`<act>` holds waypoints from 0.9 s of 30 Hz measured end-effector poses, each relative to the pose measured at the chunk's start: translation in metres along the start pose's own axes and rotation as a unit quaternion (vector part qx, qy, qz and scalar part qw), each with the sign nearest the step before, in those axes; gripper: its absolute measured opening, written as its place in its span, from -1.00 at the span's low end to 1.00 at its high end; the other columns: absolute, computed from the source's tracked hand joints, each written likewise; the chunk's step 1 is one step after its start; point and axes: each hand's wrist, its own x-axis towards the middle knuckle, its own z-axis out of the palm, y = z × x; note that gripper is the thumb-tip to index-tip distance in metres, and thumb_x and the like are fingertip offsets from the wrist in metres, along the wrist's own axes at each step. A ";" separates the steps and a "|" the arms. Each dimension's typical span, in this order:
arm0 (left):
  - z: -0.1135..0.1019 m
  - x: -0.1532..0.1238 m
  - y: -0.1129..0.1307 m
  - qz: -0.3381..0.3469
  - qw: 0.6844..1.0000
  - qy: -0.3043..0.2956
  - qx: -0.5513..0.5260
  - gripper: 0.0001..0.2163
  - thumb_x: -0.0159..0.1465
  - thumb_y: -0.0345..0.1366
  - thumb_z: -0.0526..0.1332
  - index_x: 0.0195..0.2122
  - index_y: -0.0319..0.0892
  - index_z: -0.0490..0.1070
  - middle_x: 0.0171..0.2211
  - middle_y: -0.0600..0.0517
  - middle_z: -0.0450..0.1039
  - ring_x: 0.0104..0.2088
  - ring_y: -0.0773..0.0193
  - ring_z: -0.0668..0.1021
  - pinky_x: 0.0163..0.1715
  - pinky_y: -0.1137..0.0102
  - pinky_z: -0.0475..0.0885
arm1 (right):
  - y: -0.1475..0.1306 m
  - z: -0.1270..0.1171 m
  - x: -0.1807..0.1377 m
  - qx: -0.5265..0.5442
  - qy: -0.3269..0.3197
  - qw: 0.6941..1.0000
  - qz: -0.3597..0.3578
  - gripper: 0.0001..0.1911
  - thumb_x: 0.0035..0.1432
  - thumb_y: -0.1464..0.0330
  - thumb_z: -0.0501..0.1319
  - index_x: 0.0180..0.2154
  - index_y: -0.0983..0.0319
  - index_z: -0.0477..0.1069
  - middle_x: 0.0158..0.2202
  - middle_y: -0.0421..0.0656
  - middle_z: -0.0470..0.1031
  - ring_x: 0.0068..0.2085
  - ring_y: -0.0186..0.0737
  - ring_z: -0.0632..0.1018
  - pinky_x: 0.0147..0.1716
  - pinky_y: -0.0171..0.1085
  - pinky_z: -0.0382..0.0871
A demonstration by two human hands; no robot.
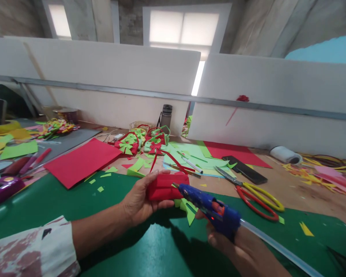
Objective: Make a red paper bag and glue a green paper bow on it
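My left hand (141, 198) grips a small red paper box (161, 188) by its left side, fingers under it and thumb along the top. In my right hand (233, 246) is a blue hot glue gun (210, 207) with a lit red light and a long clear glue stick (276, 246) sticking out of its back. The nozzle is at the right part of the box's front; whether it touches cannot be made out. Green paper pieces (190, 211) show just below the box, and a red paper strip (175, 159) rises behind it.
Scissors (256, 196) with red and yellow handles and a black phone (245, 169) lie to the right. Red card (83, 159) lies left on the green mat (109, 246). Small red and green paper baskets (129, 142) and a bottle (165, 117) stand near the white partition (103, 65).
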 end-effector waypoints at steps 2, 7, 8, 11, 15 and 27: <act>0.001 -0.001 -0.001 0.000 1.000 0.022 0.003 -0.65 0.30 -0.26 0.07 0.08 -0.28 0.27 0.00 -0.29 0.42 -0.24 0.02 0.60 -0.49 0.34 0.55 | -0.003 0.003 0.000 0.000 0.018 1.000 -0.011 -0.66 0.11 0.16 0.11 -0.09 0.09 0.44 -0.42 -0.20 0.54 -0.45 -0.17 0.53 -0.46 -0.29 0.45; 0.004 -0.004 -0.008 0.016 0.999 0.032 0.017 -0.59 0.28 -0.31 0.10 0.15 -0.23 0.19 0.00 -0.27 0.42 -0.25 0.09 0.59 -0.45 0.35 0.53 | -0.009 0.005 0.000 -0.024 0.028 0.999 -0.025 -0.63 0.10 0.19 0.13 -0.05 0.08 0.42 -0.45 -0.24 0.54 -0.47 -0.19 0.52 -0.44 -0.30 0.45; 0.004 -0.005 -0.009 0.022 0.999 0.028 0.021 -0.59 0.28 -0.31 0.10 0.16 -0.22 0.18 0.00 -0.27 0.42 -0.24 0.08 0.59 -0.42 0.34 0.53 | -0.010 0.005 0.000 -0.031 0.027 0.999 -0.027 -0.61 0.08 0.18 0.15 -0.04 0.09 0.42 -0.47 -0.24 0.53 -0.47 -0.18 0.52 -0.43 -0.29 0.46; 0.004 -0.006 -0.011 0.044 0.998 0.021 0.035 -0.59 0.29 -0.29 0.09 0.16 -0.24 0.18 -0.02 -0.27 0.43 -0.18 0.05 0.57 -0.33 0.28 0.51 | -0.009 0.005 -0.001 -0.032 0.025 0.998 -0.043 -0.60 0.06 0.15 0.16 -0.07 0.13 0.45 -0.37 -0.19 0.56 -0.36 -0.11 0.55 -0.34 -0.26 0.47; 0.005 -0.005 -0.010 0.051 0.997 0.016 0.049 -0.61 0.29 -0.28 0.09 0.14 -0.23 0.21 -0.03 -0.26 0.44 -0.16 0.06 0.56 -0.30 0.28 0.49 | -0.003 0.005 -0.002 -0.038 0.021 0.999 -0.012 -0.59 0.09 0.12 0.12 -0.08 0.17 0.46 -0.29 -0.11 0.58 -0.33 -0.08 0.56 -0.33 -0.22 0.48; 0.005 -0.006 -0.012 0.046 0.997 0.020 0.055 -0.61 0.30 -0.30 0.09 0.14 -0.24 0.21 -0.02 -0.26 0.44 -0.16 0.06 0.56 -0.29 0.26 0.48 | -0.011 0.001 -0.005 -0.025 0.015 0.999 -0.040 -0.64 0.11 0.22 0.14 -0.05 0.15 0.43 -0.26 -0.15 0.56 -0.25 -0.09 0.56 -0.28 -0.26 0.47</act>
